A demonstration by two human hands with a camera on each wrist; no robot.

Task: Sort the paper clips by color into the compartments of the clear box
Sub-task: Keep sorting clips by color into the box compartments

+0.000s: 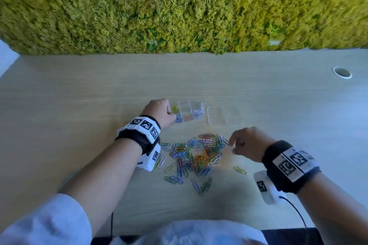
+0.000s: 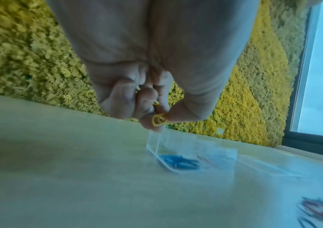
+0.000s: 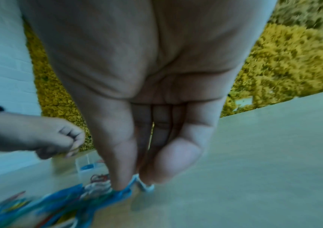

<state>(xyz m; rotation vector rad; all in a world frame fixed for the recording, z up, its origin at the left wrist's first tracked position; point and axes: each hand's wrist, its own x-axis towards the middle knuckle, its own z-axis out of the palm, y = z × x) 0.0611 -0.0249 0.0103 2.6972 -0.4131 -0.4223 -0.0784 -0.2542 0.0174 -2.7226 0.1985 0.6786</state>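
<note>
The paper clips (image 1: 194, 154) lie mostly in one mixed heap of blue, red, green, yellow and white on the counter (image 1: 79, 93), near its front edge and just in front of the clear box (image 1: 188, 112). A few strays lie around the heap; one yellow clip (image 1: 240, 170) rests alone to the right of it.

The clear box stands behind the heap, toward the middle of the counter. Some colours are already apart in it: yellow in the far left compartment, blue in the near left, red beside the blue, white in the right one. Its clear lid (image 1: 224, 116) lies flat just to the right of it, probably so that it does not cover the compartments while both hands work.

The left hand (image 1: 159, 110) is at the left end of the box, its fingers curled. The left wrist view shows it pinching a yellow paper clip (image 2: 159, 120) between thumb and fingertip, with more yellow wire showing deeper in the fist. It seems to hold it above the yellow compartment in order to drop it there.

The right hand (image 1: 248, 143) is at the right edge of the heap. Its thumb and fingers come together on a pale, white-looking clip (image 3: 144, 185), though the picture is blurred, so how firmly it grips I cannot tell. I think it is picking the next clip while the other hand delivers.

Behind the counter's far edge is a moss wall (image 1: 179, 6), and a cable hole (image 1: 341, 72) sits near the far right corner.
</note>
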